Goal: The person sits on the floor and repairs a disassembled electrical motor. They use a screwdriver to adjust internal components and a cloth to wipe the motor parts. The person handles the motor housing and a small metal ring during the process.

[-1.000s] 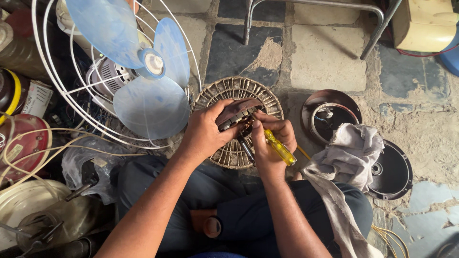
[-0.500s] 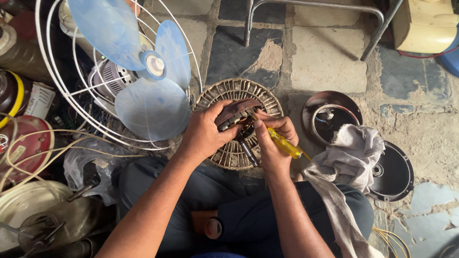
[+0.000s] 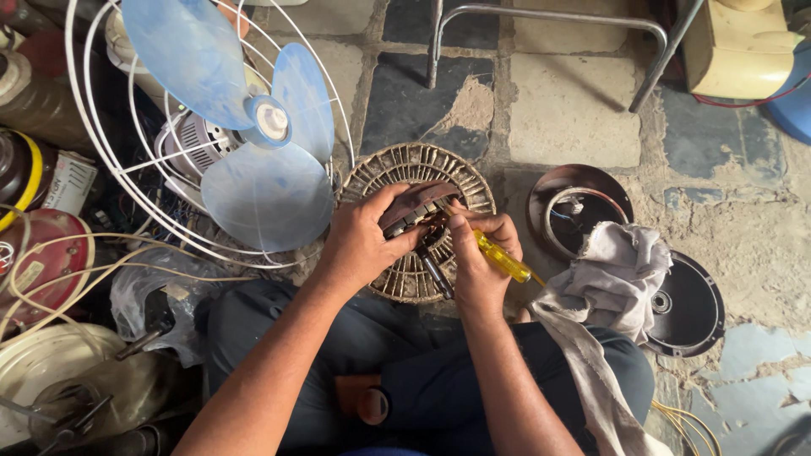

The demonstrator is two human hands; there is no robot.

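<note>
Your left hand (image 3: pixel 359 245) clamps a brown stator piece (image 3: pixel 414 209) against the round motor core (image 3: pixel 397 173) on the floor (image 3: pixel 574 127) before your knees. Your right hand (image 3: pixel 473 262) grips a yellow screwdriver (image 3: pixel 500 256), its tip hidden at the piece, just right of your left fingers. 1 grey rag (image 3: pixel 612 270) lies on your right knee.

At the far left edge we note a dark round can (image 3: pixel 21 169) with a yellow band, and touching its right side a small white box-like package (image 3: pixel 69 181) bearing red print, tilted among wires. Just below them we see a red round disc (image 3: pixel 38 262) carrying a pale rectangular label (image 3: pixel 28 274). We see no signs or screens.
</note>
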